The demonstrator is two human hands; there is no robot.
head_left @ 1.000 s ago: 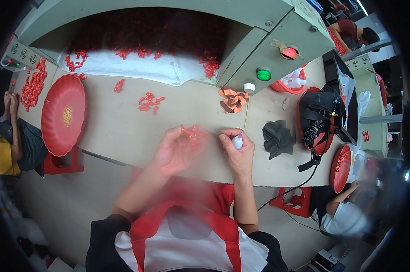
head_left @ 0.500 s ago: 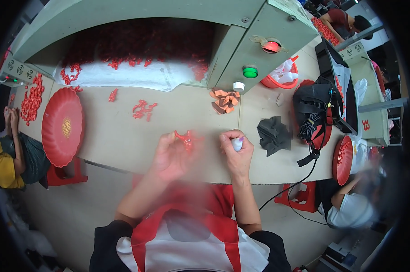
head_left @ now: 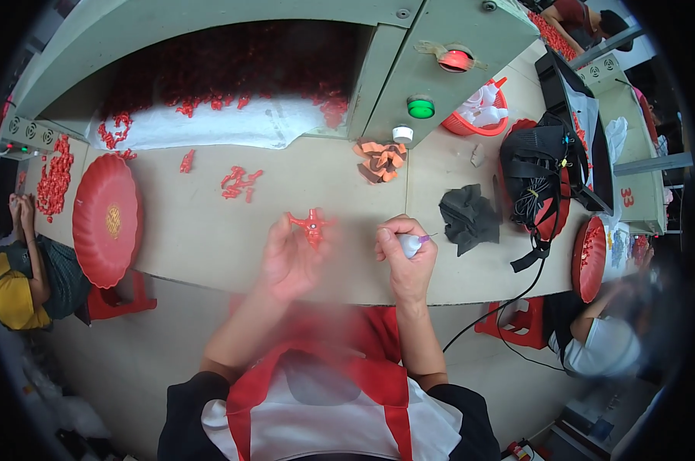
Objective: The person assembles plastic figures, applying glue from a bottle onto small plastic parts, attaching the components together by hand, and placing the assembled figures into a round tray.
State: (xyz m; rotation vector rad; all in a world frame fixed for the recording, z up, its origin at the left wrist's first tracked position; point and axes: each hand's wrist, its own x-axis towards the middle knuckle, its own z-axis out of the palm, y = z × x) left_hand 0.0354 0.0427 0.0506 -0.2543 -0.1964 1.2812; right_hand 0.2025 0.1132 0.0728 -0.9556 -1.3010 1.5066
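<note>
Between the fingertips of my left hand [head_left: 292,257] is a small red plastic figure [head_left: 312,227] with stubby limbs stretching outward. A smear across the view blurs part of that hand. My right hand [head_left: 409,265] is closed around a small white squeeze bottle [head_left: 410,244]. Its purple tip and thin needle point to the right, away from the figure. Beyond my left hand, a loose cluster of red pieces [head_left: 240,184] lies on the pale table, with one more red piece [head_left: 187,160] to its left.
Ahead stands a pale green machine [head_left: 409,69] with red pieces heaped in its opening. A red scalloped tray [head_left: 105,246] sits left. Orange-brown scraps [head_left: 381,160], a black cloth [head_left: 469,219], a red basket of bottles [head_left: 478,127] and a black bag [head_left: 536,169] lie to the right.
The red figure in my left hand has turned, and its limbs show more plainly. My right hand has tilted the bottle so its tip points right. The whole view has shifted slightly.
</note>
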